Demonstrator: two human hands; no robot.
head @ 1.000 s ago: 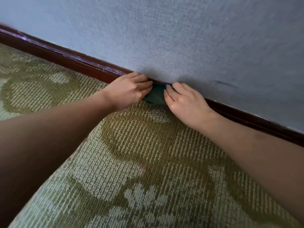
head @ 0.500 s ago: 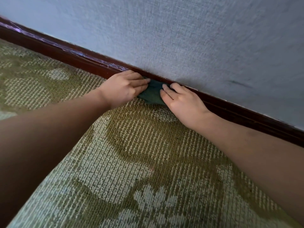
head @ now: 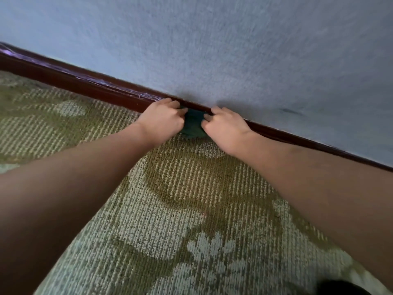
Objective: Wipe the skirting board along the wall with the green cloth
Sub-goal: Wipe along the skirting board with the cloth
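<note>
Lower frame: patterned carpet (head: 174, 209), with both forearms reaching across it toward the wall. A dark object at the lower right corner cannot be identified.

Centre of frame: left hand (head: 162, 122) and right hand (head: 225, 132), fingers curled tight, each gripping one side of the green cloth (head: 192, 125). The cloth is bunched between them and pressed against the skirting board (head: 95, 88) where it meets the carpet.

Beyond: pale grey wall (head: 234, 50). Whitish film shows on the board's top edge toward the upper left. Judgement: wiping is under way, and that stretch appears outstanding. The stretch to the right cannot be assessed.
</note>
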